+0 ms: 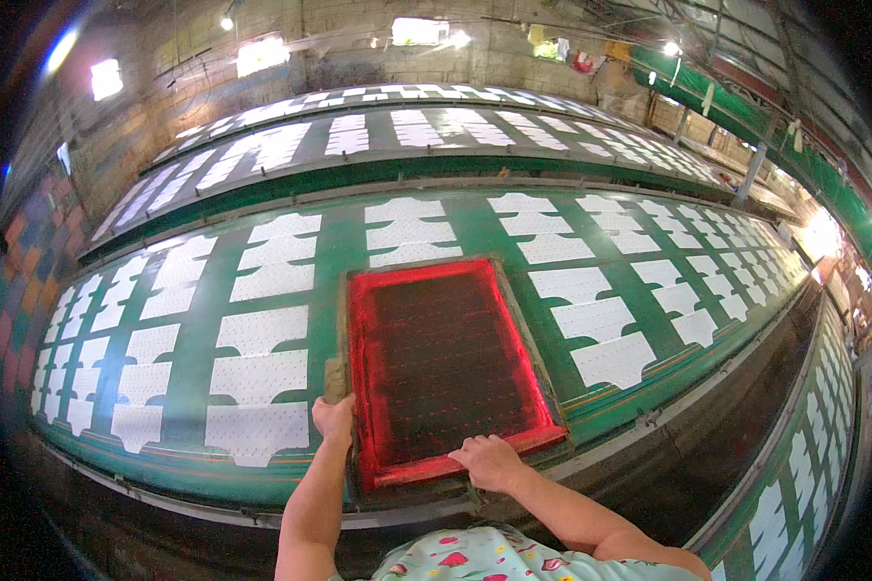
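A screen printing frame with a dark mesh and a bright red inked border lies on the long green table, in front of me. My left hand is closed round its left side, low down near the front corner. On the near edge, my right hand grips the frame with the fingers curled over the red border. White cut fabric pieces with small printed dots lie in columns on both sides. Whatever lies directly beneath the frame is hidden.
Two more long tables with white pieces stand behind, toward a block wall. Another printing table runs along the right, beyond a dark gap. The green table's metal front rail passes close to my body.
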The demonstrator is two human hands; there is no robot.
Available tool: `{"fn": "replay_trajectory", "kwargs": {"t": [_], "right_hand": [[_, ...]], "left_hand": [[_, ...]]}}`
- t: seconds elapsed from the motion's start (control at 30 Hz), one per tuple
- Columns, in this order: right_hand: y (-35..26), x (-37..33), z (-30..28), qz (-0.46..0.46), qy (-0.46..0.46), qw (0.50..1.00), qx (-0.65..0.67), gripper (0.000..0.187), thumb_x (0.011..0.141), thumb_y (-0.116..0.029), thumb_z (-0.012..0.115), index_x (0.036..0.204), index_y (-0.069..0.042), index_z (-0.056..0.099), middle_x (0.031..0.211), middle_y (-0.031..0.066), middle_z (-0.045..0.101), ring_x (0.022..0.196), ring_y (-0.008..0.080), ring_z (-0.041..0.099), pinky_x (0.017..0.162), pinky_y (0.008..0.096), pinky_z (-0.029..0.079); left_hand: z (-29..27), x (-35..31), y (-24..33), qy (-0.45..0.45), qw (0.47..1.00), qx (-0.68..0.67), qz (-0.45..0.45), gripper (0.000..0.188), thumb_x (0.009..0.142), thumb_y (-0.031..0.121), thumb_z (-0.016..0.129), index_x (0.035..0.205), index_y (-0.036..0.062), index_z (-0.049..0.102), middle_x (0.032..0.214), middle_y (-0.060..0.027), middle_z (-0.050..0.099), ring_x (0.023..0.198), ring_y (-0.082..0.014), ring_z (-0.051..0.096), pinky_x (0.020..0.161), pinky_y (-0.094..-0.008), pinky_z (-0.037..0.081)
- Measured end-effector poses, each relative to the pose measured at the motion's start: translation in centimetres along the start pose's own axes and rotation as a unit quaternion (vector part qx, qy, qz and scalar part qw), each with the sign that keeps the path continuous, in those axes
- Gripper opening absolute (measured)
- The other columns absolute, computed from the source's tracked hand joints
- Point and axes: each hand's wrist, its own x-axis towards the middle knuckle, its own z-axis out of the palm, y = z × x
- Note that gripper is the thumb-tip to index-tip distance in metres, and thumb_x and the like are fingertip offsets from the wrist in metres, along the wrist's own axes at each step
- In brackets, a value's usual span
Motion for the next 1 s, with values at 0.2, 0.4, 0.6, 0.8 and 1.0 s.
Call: {"fn": "replay_trajectory", "kwargs": {"t": [0.2,0.4,0.6,0.8,1.0], "right_hand": [[1.6,-3.9,1.2,-0.041,0.060,0.991,0.115,0.063,0.095,-0.054,0.081,0.140,-0.010,0.075,0.139,0.0162,0.071,0.130,0.0379,0.066,0.109,0.0535,0.053],[12.9,-8.5,2.5,0.288,0.298,0.903,0.112,0.055,0.101,-0.038,0.079,0.144,-0.005,0.070,0.137,0.0192,0.072,0.126,0.0400,0.068,0.111,0.0516,0.054],[23.0,-13.0,3.5,0.393,0.211,0.708,0.547,0.073,0.104,-0.035,0.079,0.161,0.004,0.054,0.158,0.0270,0.063,0.142,0.0387,0.065,0.119,0.0468,0.051],[35.7,-18.7,2.3,0.399,0.220,0.776,0.435,0.071,0.103,-0.034,0.079,0.161,0.000,0.056,0.156,0.0264,0.065,0.145,0.0370,0.064,0.121,0.0446,0.050],[48.3,-26.5,0.7,0.455,0.201,0.761,0.416,0.072,0.103,-0.033,0.081,0.164,-0.006,0.054,0.158,0.0250,0.062,0.142,0.0386,0.064,0.119,0.0479,0.051]], "left_hand": [[0.5,-0.3,1.3,0.031,0.998,-0.050,-0.004,0.040,0.075,0.010,0.095,0.108,-0.0001,0.075,0.101,-0.0116,0.079,0.087,-0.0234,0.073,0.081,-0.0416,0.059],[1.0,1.3,7.4,-0.047,0.994,-0.098,0.011,0.032,0.079,-0.002,0.089,0.109,-0.0001,0.076,0.097,-0.0069,0.080,0.079,-0.0199,0.072,0.076,-0.0370,0.058],[6.5,-2.1,11.3,-0.019,0.993,-0.108,0.032,0.035,0.084,-0.004,0.087,0.117,-0.0010,0.075,0.108,-0.0102,0.080,0.091,-0.0212,0.075,0.084,-0.0372,0.060],[18.2,-9.7,10.3,-0.007,0.993,-0.114,0.033,0.036,0.086,-0.002,0.087,0.119,-0.0022,0.072,0.111,-0.0114,0.079,0.093,-0.0229,0.074,0.086,-0.0380,0.059],[31.2,-19.3,8.5,-0.051,0.980,-0.188,0.026,0.037,0.086,-0.003,0.087,0.120,-0.0018,0.071,0.111,-0.0111,0.078,0.093,-0.0211,0.074,0.088,-0.0367,0.059]]}}
